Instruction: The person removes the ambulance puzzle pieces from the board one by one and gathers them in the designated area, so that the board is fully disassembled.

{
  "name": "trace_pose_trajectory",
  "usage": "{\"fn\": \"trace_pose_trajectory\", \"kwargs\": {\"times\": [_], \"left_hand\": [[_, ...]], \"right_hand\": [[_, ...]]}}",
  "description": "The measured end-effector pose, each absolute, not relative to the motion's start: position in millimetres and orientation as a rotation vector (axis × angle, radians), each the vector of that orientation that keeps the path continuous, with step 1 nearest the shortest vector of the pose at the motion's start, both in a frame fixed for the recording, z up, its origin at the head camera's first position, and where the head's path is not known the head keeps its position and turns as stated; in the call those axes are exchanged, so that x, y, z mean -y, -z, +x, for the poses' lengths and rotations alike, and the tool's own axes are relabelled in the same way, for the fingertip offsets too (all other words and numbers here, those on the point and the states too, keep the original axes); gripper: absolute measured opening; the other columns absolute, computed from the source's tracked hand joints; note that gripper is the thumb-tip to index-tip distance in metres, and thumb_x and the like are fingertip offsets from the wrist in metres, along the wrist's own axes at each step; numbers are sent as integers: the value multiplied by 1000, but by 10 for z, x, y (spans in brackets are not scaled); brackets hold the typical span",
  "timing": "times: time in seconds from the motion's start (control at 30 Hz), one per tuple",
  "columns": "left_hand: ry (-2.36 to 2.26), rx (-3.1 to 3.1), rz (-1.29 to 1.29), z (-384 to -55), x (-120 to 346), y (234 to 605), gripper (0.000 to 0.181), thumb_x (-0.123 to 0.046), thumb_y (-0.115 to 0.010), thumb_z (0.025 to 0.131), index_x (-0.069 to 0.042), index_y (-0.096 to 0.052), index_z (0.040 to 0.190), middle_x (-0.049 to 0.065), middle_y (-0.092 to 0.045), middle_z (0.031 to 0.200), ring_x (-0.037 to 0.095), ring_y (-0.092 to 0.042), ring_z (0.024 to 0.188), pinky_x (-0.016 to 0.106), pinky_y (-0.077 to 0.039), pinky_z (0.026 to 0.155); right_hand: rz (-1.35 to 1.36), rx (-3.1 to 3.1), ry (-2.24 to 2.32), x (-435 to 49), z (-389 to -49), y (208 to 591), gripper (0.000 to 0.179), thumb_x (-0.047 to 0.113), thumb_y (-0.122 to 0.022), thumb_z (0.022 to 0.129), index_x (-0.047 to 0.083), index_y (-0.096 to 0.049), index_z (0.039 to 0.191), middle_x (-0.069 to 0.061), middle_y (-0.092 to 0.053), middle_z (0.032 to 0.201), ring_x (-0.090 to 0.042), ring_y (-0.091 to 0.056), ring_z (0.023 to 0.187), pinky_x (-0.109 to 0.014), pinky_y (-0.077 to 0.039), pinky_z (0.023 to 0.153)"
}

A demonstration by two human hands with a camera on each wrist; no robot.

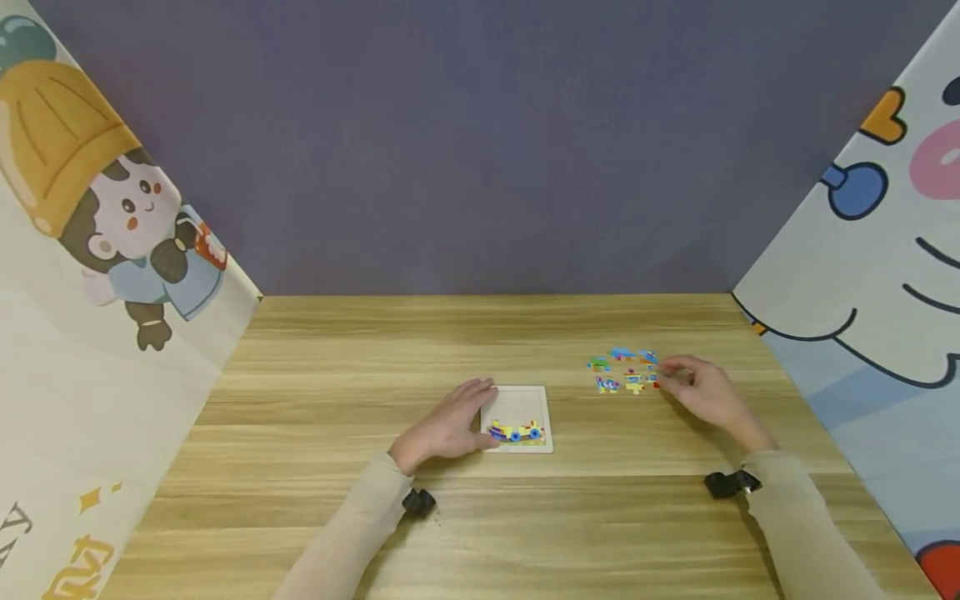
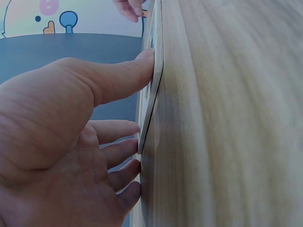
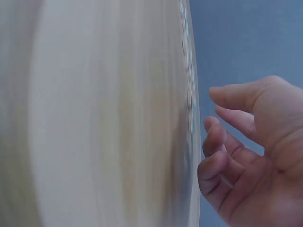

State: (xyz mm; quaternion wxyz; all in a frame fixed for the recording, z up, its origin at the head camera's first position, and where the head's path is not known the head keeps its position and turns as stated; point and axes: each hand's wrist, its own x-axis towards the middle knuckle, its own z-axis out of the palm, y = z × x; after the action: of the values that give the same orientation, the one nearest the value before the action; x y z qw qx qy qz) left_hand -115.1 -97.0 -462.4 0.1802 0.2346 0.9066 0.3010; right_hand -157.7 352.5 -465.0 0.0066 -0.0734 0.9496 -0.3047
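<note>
A small square white puzzle board point(image 1: 515, 406) lies on the wooden table, with yellow, blue and red pieces point(image 1: 516, 432) joined along its lower part. My left hand point(image 1: 450, 425) rests at the board's left side, thumb over its lower left and fingers at its upper left corner. In the left wrist view, the thumb touches the board's face point(image 2: 147, 106) and the fingers lie along its edge. Loose colourful puzzle pieces point(image 1: 622, 371) are spread out at right. Beside their right edge hovers my right hand point(image 1: 705, 393), fingers loosely bent; nothing shows between thumb and forefinger in the right wrist view.
The wooden table point(image 1: 600, 533) meets a dark grey-blue panel point(image 1: 495, 150) at the back. Printed cartoon panels stand on the left point(image 1: 45, 367) and right point(image 1: 817, 275). Each wrist carries a small black camera.
</note>
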Motion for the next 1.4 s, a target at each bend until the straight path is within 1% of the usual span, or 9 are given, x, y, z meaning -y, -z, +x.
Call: {"fn": "trace_pose_trajectory", "kwargs": {"times": [0.1, 0.23, 0.33, 0.47, 0.57, 0.7, 0.97, 1.2, 1.4], "left_hand": [[-857, -2559, 660, -1149, 970, 4620, 84, -32, -78, 97, -6, -37, 165, 11, -24, 178, 34, -15, 167, 55, -14, 137], [-859, -2561, 661, -1148, 969, 4615, 84, -32, -78, 97, -5, -37, 165, 11, -24, 178, 35, -15, 167, 55, -14, 136], [-859, -2563, 658, -1145, 969, 4611, 84, -31, -78, 97, -5, -37, 165, 11, -24, 178, 35, -16, 167, 55, -14, 136], [-861, -2563, 654, -1144, 971, 4610, 84, -31, -78, 97, -5, -37, 165, 11, -25, 178, 35, -16, 167, 56, -14, 136], [-866, -2559, 654, -1146, 973, 4610, 83, -30, -78, 97, -5, -37, 165, 12, -25, 178, 35, -15, 167, 56, -13, 136], [-865, -2559, 657, -1152, 977, 4617, 83, -30, -78, 97, -5, -37, 165, 12, -25, 178, 35, -15, 167, 56, -14, 136], [-861, -2570, 662, -1168, 985, 4656, 84, -32, -78, 96, -5, -37, 165, 12, -25, 178, 35, -16, 167, 55, -14, 136], [-865, -2571, 663, -1164, 987, 4659, 84, -32, -78, 97, -5, -38, 165, 11, -25, 178, 35, -16, 167, 55, -15, 136], [-852, -2573, 662, -1160, 979, 4655, 84, -33, -78, 97, -5, -37, 165, 11, -25, 178, 34, -16, 167, 55, -14, 137]], "right_hand": [[-255, -2983, 973, -3449, -1544, 4658, 41, 29, -70, 104, 0, -70, 133, -20, -76, 106, -9, -51, 61, -26, -43, 54], [-314, -2985, 978, -3348, -1507, 4674, 36, 27, -71, 104, 2, -72, 130, -13, -77, 97, -10, -45, 54, -28, -38, 49], [-334, -2981, 979, -3268, -1494, 4697, 32, 25, -71, 103, 4, -74, 128, -12, -78, 100, -11, -49, 59, -27, -40, 51], [-357, -2979, 980, -3176, -1485, 4729, 30, 24, -73, 102, 6, -75, 126, -9, -78, 98, -10, -55, 68, -24, -44, 57], [-402, -2982, 1010, -3119, -1471, 4736, 28, 20, -75, 101, 6, -76, 125, -9, -79, 102, -8, -57, 71, -23, -46, 59], [-439, -2970, 1063, -3075, -1454, 4738, 28, 17, -76, 99, 3, -77, 123, -11, -79, 102, -8, -55, 68, -23, -45, 58], [-407, -2928, 1028, -3011, -1439, 4751, 27, 24, -75, 101, 8, -77, 123, -6, -77, 102, -8, -55, 68, -24, -45, 59], [-426, -2919, 1024, -2905, -1403, 4739, 21, 19, -76, 99, 10, -77, 119, -4, -77, 102, -8, -53, 66, -24, -44, 58], [-456, -2898, 1036, -2800, -1350, 4740, 24, 19, -75, 100, 8, -77, 121, -6, -77, 106, -7, -52, 68, -24, -43, 58]]}}
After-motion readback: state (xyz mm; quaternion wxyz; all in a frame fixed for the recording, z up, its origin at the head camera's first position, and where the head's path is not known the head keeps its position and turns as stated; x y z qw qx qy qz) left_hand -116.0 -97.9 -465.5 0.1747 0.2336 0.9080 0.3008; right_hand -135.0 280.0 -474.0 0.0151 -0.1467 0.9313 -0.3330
